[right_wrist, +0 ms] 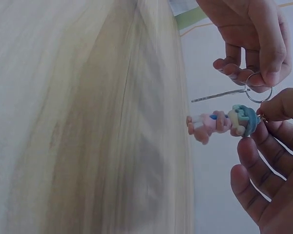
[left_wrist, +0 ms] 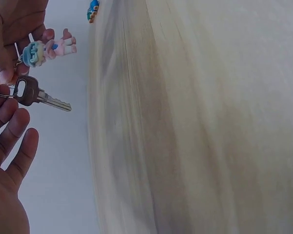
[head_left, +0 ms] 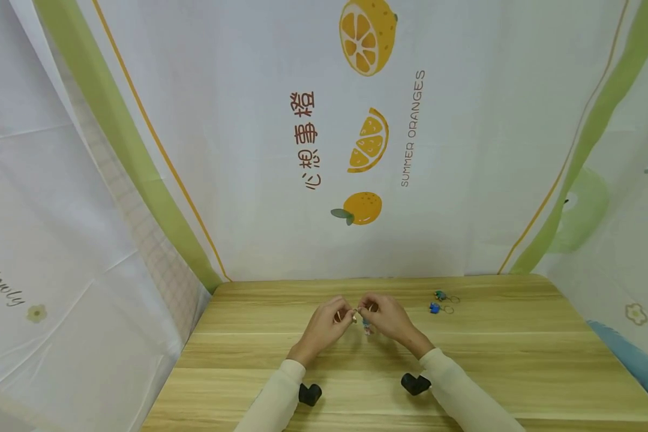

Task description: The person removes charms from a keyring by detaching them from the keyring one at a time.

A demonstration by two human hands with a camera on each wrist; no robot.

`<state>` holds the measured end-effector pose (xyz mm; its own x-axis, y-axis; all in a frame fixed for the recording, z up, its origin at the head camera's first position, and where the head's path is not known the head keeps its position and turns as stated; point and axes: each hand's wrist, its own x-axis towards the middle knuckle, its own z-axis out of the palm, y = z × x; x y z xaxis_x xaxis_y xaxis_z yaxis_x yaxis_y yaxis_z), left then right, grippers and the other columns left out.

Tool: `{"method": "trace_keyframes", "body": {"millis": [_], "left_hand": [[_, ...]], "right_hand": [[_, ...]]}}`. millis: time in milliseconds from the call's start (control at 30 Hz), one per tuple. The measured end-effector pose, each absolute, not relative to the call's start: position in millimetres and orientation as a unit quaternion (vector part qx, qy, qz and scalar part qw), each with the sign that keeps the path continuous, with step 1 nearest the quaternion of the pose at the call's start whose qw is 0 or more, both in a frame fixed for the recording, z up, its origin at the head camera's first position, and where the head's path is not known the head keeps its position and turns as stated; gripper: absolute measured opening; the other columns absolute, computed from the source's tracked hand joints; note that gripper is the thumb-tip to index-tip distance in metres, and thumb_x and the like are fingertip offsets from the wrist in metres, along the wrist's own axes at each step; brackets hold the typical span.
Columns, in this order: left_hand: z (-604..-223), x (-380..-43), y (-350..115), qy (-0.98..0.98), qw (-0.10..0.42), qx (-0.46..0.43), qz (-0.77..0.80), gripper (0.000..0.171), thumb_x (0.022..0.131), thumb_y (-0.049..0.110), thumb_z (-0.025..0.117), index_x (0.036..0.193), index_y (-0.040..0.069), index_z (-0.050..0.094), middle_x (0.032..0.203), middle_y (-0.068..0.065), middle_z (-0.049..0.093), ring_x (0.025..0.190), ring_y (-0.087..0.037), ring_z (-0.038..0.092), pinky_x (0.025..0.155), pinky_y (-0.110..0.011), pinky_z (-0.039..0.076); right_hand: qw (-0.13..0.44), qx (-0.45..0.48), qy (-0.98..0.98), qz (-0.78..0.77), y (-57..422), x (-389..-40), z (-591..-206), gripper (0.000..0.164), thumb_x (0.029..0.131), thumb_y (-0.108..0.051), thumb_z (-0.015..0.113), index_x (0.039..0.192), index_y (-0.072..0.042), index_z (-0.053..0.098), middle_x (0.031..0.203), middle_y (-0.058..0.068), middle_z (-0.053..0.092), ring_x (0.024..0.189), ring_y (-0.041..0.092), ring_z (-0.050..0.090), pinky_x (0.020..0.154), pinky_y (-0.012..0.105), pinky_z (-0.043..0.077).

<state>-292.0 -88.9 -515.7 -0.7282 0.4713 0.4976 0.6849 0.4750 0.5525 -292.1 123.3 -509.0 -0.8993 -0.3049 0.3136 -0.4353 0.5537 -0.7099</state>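
Observation:
Above the wooden table my left hand (head_left: 326,323) pinches a thin metal key ring (right_wrist: 249,96) between thumb and fingertip. A key (left_wrist: 30,91) with a brown head and a toothed metal blade sticks out from that ring. My right hand (head_left: 386,318), close beside it, pinches the gold-coloured fitting at the top of a small figurine charm (right_wrist: 219,122). The figurine wears a teal hat and pink clothes and hangs with its feet away from the fingers. Both hands' fingertips almost meet at the ring, and the joint between ring and fitting is partly hidden there.
Two more keychains lie to the right on the wooden table (head_left: 491,366): a blue one (head_left: 435,308) and, behind it, a green-blue one (head_left: 440,295), each with its ring. Black wrist devices (head_left: 309,394) show at both sleeves. A white printed curtain (head_left: 237,180) hangs behind the table.

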Motion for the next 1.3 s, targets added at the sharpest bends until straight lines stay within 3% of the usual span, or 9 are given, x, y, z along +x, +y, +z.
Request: {"method": "trace_keyframes", "body": {"millis": [467,800,1300], "left_hand": [[-516.0,-289.9,-89.8,-0.855,0.094,-0.326,-0.393,0.017,0.110,0.022,0.062,0.099,0.014,0.072,0.094,0.003,0.067,0.079,-0.007,0.059,0.073,-0.021,0.054],[-516.8,-290.0,-87.3,-0.854,0.090,-0.323,-0.397,0.026,0.112,0.027,0.058,0.096,0.012,0.071,0.092,0.003,0.065,0.079,-0.010,0.059,0.075,-0.022,0.053],[-515.5,-290.4,-87.3,-0.858,0.105,-0.325,-0.384,0.023,0.112,0.023,0.059,0.100,0.008,0.073,0.094,0.003,0.066,0.080,-0.004,0.057,0.075,-0.022,0.055]], "right_hand": [[0.092,0.236,-0.868,0.428,123.3,-287.8,-504.3,0.006,0.104,-0.020,0.070,0.099,-0.019,0.075,0.092,-0.006,0.073,0.079,0.005,0.062,0.069,0.025,0.052],[0.087,0.246,-0.866,0.426,122.4,-288.6,-504.3,0.008,0.104,-0.021,0.070,0.099,-0.019,0.075,0.093,-0.006,0.073,0.080,0.005,0.061,0.069,0.024,0.052],[0.090,0.227,-0.872,0.424,122.6,-288.1,-504.4,0.008,0.103,-0.019,0.071,0.096,-0.020,0.073,0.089,-0.008,0.071,0.076,0.005,0.060,0.065,0.025,0.050]]}}
